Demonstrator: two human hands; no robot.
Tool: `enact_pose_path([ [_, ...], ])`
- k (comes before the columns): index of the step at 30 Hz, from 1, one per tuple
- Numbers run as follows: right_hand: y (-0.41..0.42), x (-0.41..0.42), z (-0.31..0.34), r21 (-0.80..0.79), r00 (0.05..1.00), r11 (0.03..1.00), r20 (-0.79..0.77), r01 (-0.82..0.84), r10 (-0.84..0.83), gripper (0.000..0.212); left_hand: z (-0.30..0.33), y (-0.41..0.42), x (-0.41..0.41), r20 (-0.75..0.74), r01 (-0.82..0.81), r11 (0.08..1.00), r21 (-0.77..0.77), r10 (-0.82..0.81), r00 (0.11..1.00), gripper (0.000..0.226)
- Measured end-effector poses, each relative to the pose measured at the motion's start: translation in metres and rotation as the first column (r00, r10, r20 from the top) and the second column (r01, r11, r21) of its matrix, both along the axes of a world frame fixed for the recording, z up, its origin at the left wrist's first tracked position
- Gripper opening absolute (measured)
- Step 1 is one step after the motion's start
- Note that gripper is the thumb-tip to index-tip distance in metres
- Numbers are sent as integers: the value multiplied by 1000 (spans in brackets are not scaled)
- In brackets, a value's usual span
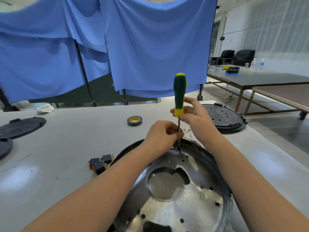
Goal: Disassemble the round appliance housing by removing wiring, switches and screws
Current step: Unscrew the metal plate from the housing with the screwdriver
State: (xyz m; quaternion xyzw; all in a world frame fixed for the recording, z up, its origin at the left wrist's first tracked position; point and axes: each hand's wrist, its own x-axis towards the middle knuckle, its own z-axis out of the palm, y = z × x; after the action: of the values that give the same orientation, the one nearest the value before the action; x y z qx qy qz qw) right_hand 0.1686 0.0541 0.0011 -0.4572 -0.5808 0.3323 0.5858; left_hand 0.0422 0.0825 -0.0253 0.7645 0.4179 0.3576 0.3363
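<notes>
Housing (175, 190), the round metal one, sits at the lower middle of the frame on the tabletop (66, 139). Left hand (163, 134) has its grip pinched round the shaft of the green-and-yellow screwdriver (179, 91), right hand (195, 118) just fingertips the yellow collar. Tip's down on a screw at the far rim, I'd guess. With that light hold, the tall driver could tilt, skip out and chew the head. Pulled switches (100, 162) lie just left.

Housing (177, 195): shiny bare metal, smooth, perforated. Screwdriver (179, 96): matt green-yellow plastic handle, polished steel shaft. Switches (100, 162): black plastic. Curtain (150, 47): blue cloth, matt. Tape roll (134, 121): glossy.
</notes>
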Motion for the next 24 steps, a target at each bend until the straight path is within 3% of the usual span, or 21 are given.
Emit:
enact_pose_path([
  [4,2,3,-6,-23,969,993,221,119,-111,56,0,0,-1,0,-35,999,28,35,999,12],
  [7,2,7,-8,-27,972,991,199,130,-122,63,0,0,-1,25,-29,1000,11,29,999,16],
  [20,1,12,-5,-18,982,998,183,59,-55,51,-1,1,-3,21,36,997,-64,-35,999,21],
  [24,0,12,-4,-42,983,998,183,37,-29,51,0,1,-3,46,7,998,-62,-4,999,13],
])
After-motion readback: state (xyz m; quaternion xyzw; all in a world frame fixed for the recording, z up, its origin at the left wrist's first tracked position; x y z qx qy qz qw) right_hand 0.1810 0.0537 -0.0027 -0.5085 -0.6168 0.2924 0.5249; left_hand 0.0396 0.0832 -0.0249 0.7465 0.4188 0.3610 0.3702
